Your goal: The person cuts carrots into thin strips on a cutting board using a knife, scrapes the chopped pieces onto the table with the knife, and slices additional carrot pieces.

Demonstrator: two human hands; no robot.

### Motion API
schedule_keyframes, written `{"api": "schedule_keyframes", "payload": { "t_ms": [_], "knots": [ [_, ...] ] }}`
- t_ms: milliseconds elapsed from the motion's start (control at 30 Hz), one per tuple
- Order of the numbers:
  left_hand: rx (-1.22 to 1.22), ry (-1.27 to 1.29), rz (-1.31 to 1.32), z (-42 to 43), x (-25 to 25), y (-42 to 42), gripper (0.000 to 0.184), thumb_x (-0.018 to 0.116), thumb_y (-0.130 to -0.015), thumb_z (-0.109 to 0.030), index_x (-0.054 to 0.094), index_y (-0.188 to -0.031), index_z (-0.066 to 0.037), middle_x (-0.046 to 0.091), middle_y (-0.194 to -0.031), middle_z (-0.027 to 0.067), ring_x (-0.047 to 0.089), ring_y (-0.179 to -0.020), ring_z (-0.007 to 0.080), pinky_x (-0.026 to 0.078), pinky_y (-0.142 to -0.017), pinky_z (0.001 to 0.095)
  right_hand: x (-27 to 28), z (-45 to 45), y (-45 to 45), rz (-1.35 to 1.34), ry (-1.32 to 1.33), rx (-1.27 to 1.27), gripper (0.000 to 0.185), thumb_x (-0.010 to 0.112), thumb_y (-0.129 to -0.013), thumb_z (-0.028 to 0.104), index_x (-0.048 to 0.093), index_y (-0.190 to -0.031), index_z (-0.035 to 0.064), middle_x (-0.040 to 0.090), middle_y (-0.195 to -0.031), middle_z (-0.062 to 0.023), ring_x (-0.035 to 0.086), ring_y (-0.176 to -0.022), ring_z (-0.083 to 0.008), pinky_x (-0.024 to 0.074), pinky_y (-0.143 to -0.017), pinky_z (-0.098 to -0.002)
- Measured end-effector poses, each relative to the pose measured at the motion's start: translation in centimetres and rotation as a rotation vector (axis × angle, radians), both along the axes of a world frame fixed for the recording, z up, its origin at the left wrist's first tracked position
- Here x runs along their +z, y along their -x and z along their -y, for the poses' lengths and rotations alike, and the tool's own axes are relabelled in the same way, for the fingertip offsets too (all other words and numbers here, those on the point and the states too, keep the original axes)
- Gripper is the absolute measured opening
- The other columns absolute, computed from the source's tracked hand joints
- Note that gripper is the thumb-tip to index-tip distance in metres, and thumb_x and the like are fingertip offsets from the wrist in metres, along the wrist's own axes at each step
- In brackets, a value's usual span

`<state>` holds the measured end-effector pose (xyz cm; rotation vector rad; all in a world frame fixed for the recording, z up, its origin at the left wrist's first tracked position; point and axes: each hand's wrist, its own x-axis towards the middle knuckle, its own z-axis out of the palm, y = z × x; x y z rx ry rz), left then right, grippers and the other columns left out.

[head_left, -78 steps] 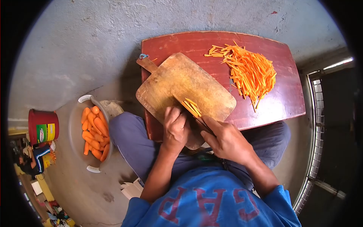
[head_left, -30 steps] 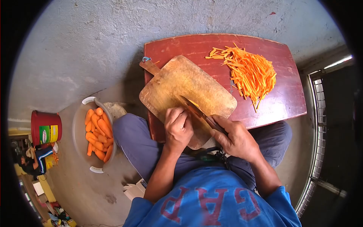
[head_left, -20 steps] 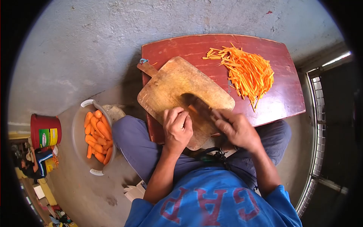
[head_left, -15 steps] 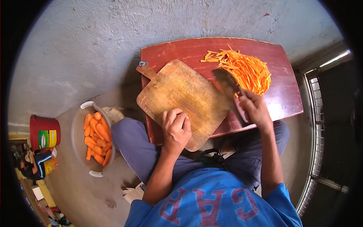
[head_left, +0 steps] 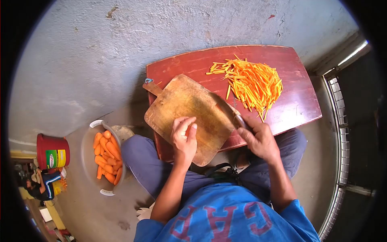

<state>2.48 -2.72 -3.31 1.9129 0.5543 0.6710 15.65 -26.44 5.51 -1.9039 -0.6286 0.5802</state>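
My right hand (head_left: 260, 138) grips the handle of a knife (head_left: 240, 121), whose blurred dark blade reaches over the right edge of the wooden cutting board (head_left: 189, 105). My left hand (head_left: 184, 139) is curled above the lower left part of the board, thumb near the fingers. A small orange patch shows between those fingers, but what it belongs to is hidden. Up and to the right of the board, a heap of thin carrot strips (head_left: 258, 84) lies on the red table (head_left: 296, 92). One strip lies at the heap's left edge, near the board.
On the floor to the left is a tub (head_left: 88, 161) of whole carrots (head_left: 108, 155). Farther left are a red bucket (head_left: 45, 145) and a person (head_left: 38, 187) in dark clothes. A wall (head_left: 121, 48) rises behind the table, and a metal grille (head_left: 340, 141) is at the right.
Carrot strips have left the board. My right hand swung the knife right to the heap, then back to the board's right edge. My left hand's fingers have loosened and risen slightly.
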Motion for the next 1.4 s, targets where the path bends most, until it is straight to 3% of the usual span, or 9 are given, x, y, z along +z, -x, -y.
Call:
{"api": "schedule_keyframes", "payload": {
  "t_ms": [200,300,433,533,967,1100,1233,1367,1400],
  "knots": [
    [-0.24,-0.033,-0.092,-2.7,1.1,2.0,0.051,0.08,-0.092,0.001,0.076,-0.143,-0.003,0.066,-0.145,0.0179,0.066,-0.137,0.0365,0.054,-0.117,0.045,-0.1,-0.3,2.4,-0.336,0.009,0.05,0.046,0.071,-0.116,0.021,0.067,-0.155,-0.0039,0.072,-0.092,-0.0122,0.063,-0.078,-0.0136,0.0573,-0.075,-0.0381],
    [-0.325,-0.107,-0.182,-3.2,3.5,3.7,0.056,0.083,-0.088,0.004,0.076,-0.143,-0.002,0.065,-0.149,0.0189,0.065,-0.141,0.0389,0.054,-0.12,0.0461,-1.5,-0.7,3.6,-0.291,-0.098,0.11,0.048,0.069,-0.12,0.025,0.065,-0.16,-0.0015,0.063,-0.09,0.0036,0.056,-0.064,-0.0045,0.048,-0.059,-0.0261],
    [-0.381,-0.126,-0.248,-3.8,3.0,4.2,0.058,0.086,-0.086,0.004,0.075,-0.143,-0.001,0.063,-0.153,0.019,0.064,-0.141,0.0411,0.054,-0.12,0.0486,-2.0,-1.4,3.9,-0.326,-0.067,0.12,0.051,0.069,-0.12,0.026,0.063,-0.163,-0.0005,0.066,-0.093,0.0027,0.055,-0.065,-0.0048,0.0485,-0.059,-0.0259],
    [-0.32,-0.298,-0.199,-2.3,3.0,3.3,0.051,0.09,-0.091,-0.007,0.077,-0.14,-0.001,0.065,-0.143,0.0179,0.062,-0.133,0.0419,0.053,-0.116,0.0518,-0.2,-1.4,3.7,-0.306,-0.054,0.102,0.042,0.07,-0.116,0.019,0.068,-0.151,-0.005,0.077,-0.101,-0.0132,0.068,-0.088,-0.0152,0.0586,-0.081,-0.0381],
    [-0.15,-0.495,-0.093,1.0,-0.3,-1.8,0.022,0.085,-0.1,-0.023,0.084,-0.117,-0.008,0.07,-0.125,0.0093,0.062,-0.123,0.0359,0.044,-0.105,0.0558,0.7,1.2,3.1,-0.352,-0.082,0.02,0.051,0.07,-0.118,0.022,0.063,-0.163,-0.0012,0.068,-0.09,-0.0016,0.059,-0.071,-0.0072,0.0517,-0.064,-0.0306],
    [-0.119,-0.436,-0.075,0.6,0.3,-1.4,0.025,0.087,-0.099,-0.021,0.084,-0.117,-0.005,0.074,-0.126,0.009,0.065,-0.12,0.0353,0.048,-0.107,0.0487,0.3,1.3,3.1,-0.317,-0.089,-0.006,0.052,0.07,-0.118,0.022,0.062,-0.163,-0.0008,0.068,-0.09,0.0,0.057,-0.068,-0.0061,0.0501,-0.062,-0.0296],
    [-0.146,-0.49,-0.1,-0.4,0.5,-0.7,0.029,0.087,-0.095,-0.018,0.083,-0.121,-0.005,0.071,-0.13,0.011,0.063,-0.128,0.0365,0.045,-0.109,0.0557,-0.3,0.9,3.3,-0.289,-0.085,0.07,0.051,0.071,-0.117,0.022,0.064,-0.161,-0.0018,0.07,-0.093,-0.001,0.058,-0.069,-0.0074,0.0525,-0.064,-0.0317],
    [-0.393,-0.399,-0.165,-3.3,2.6,1.6,0.048,0.089,-0.088,-0.013,0.081,-0.135,-0.005,0.071,-0.144,0.0119,0.061,-0.138,0.036,0.045,-0.12,0.0518,-0.5,1.4,1.8,-0.333,0.081,0.084,0.049,0.07,-0.117,0.024,0.067,-0.159,-0.001,0.071,-0.095,-0.0016,0.06,-0.071,-0.0076,0.0544,-0.066,-0.0327],
    [-0.447,-0.367,-0.211,-4.1,3.0,2.1,0.057,0.091,-0.084,-0.009,0.079,-0.14,-0.005,0.07,-0.151,0.0118,0.06,-0.143,0.0357,0.042,-0.125,0.0502,-1.2,2.0,0.7,-0.337,0.072,0.033,0.041,0.069,-0.119,0.025,0.073,-0.15,-0.0006,0.071,-0.095,0.0015,0.059,-0.064,-0.0056,0.0488,-0.06,-0.0258]
  ]
}}
